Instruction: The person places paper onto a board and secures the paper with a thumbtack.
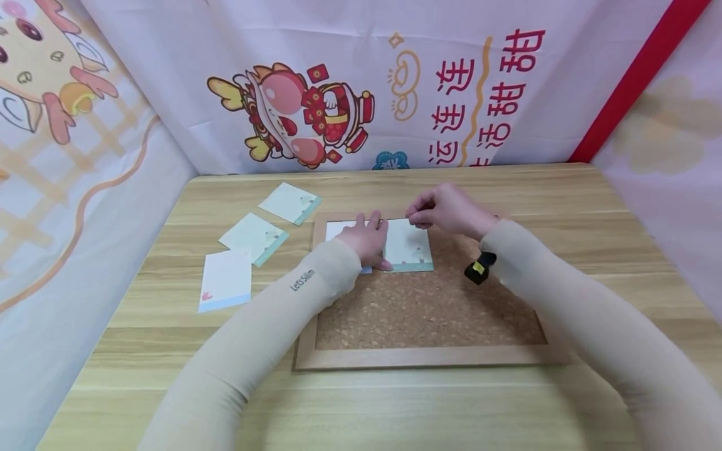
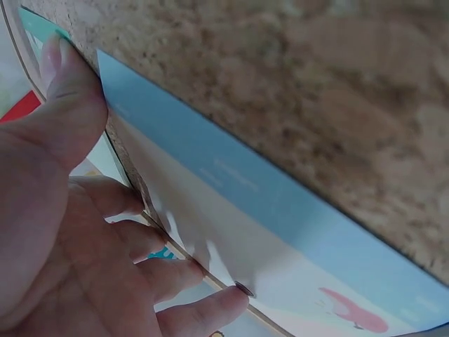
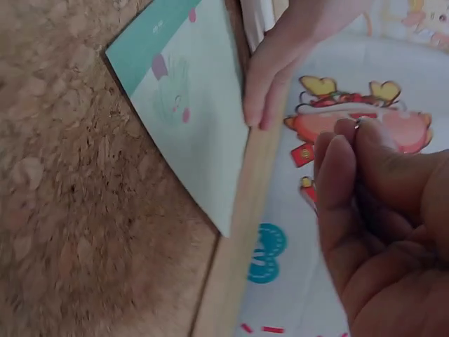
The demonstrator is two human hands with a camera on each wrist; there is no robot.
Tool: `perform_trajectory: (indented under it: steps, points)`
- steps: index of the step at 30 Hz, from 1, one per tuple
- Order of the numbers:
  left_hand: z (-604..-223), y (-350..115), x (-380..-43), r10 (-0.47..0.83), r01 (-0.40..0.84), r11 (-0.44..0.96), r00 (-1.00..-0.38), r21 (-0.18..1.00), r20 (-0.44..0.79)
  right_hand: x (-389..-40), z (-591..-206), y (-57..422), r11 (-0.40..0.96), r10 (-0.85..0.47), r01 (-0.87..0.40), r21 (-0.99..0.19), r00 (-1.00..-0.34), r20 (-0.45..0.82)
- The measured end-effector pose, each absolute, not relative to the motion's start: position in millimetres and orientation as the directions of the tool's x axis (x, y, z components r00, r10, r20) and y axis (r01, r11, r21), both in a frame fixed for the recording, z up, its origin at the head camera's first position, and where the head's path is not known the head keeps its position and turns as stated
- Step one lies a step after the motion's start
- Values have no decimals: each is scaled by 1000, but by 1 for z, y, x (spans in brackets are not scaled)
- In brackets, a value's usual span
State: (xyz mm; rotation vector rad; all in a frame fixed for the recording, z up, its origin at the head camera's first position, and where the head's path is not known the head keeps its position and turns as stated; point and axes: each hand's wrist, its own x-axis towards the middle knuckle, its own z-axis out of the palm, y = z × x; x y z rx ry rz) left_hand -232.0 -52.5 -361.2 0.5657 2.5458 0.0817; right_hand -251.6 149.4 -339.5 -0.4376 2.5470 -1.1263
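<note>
My left hand (image 1: pixel 365 241) lies spread over two paper notes at the top of the corkboard (image 1: pixel 429 316). Its thumb touches the lower corner of the green-edged note (image 1: pixel 405 245). Beneath that hand is the blue-edged note (image 2: pixel 245 210), partly hidden, with a small dark round tack head (image 2: pixel 244 289) by one fingertip. Just above the green-edged note's upper right corner, my right hand (image 1: pixel 448 210) pinches a tiny shiny thumbtack (image 3: pixel 358 123) between thumb and forefinger. Most of the tack is hidden by the fingertips.
Left of the board lie two more green-edged notes (image 1: pixel 290 203) (image 1: pixel 254 238) and a blue-edged note (image 1: pixel 225 279) on the wooden table (image 1: pixel 169 351). The board has a raised wooden frame (image 1: pixel 429 358). A printed cloth (image 1: pixel 350 37) hangs behind the table.
</note>
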Motion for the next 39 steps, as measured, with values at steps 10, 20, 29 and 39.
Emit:
perform_trajectory:
  steps: [10, 20, 29, 39]
  points:
    - [-362, -52, -233, 400, 372, 915, -773, 159, -493, -292, -365, 142, 680, -341, 60, -731, -856, -388]
    - [-361, -52, -231, 407, 374, 912, -777, 167, -481, -308, -368, 134, 683, -285, 235, -692, -786, -549]
    - [-361, -54, -233, 425, 392, 904, -773, 171, -472, -313, -360, 117, 784, -251, 201, -587, -763, -596]
    - [-363, -55, -234, 430, 399, 901, -774, 170, -465, -311, -356, 104, 847, -160, 201, -493, -788, -595]
